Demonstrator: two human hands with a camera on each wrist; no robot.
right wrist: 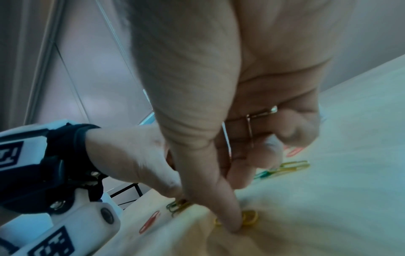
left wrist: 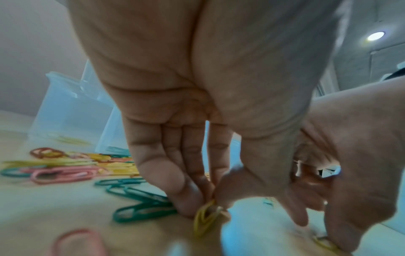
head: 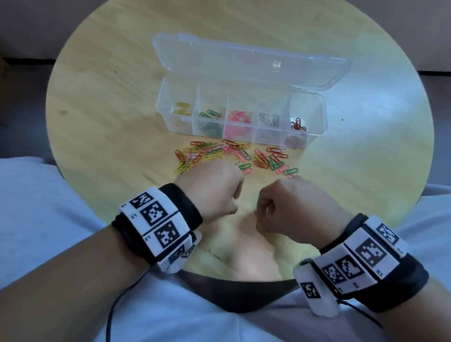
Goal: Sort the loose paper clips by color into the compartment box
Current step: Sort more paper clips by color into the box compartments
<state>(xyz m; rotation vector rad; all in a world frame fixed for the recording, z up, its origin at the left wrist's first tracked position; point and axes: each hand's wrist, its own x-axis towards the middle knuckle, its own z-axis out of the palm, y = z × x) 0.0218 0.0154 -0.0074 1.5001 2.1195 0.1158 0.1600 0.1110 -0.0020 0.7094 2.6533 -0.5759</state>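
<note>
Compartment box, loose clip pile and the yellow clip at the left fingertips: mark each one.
Compartment box (head: pixel 167 104), head view, on its left end wall.
Loose clip pile (head: pixel 238 155), head view, on the middle of the pile.
Yellow clip (left wrist: pixel 205 219), left wrist view, on its wire loop below the fingertips.

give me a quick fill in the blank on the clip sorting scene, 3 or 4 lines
1. The compartment box has its lid ____.
2. The left hand pinches a ____ paper clip.
3. The pink clips lie in the ____ compartment.
4. The loose clips lie between the box and the ____.

Missing words: open; yellow; middle; hands
</note>
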